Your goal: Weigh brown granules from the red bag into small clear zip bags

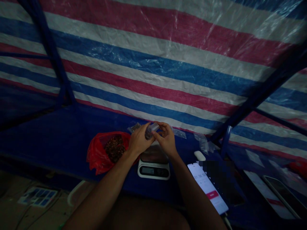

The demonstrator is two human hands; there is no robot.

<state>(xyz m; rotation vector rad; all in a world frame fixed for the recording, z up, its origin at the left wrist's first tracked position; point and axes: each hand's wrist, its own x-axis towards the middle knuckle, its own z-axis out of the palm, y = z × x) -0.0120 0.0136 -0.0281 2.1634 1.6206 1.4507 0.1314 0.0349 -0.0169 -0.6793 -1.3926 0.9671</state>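
My left hand is closed around a small clear plastic bag, held above a kitchen scale. From the other side, my right hand grips the same bag with thumb and fingers near its top. Something dark shows low in the bag, too dim to make out. The scale is white-framed, with a dark metal plate partly hidden by my hands. Left of my wrist sits a red plastic bag, its mouth open on a heap of brown dried pieces.
A small filled clear packet lies behind my left hand. Clear bags lie to the right, near a white earphone case. A phone shows a timer. Blue frame posts and a striped sheet bound the blue table.
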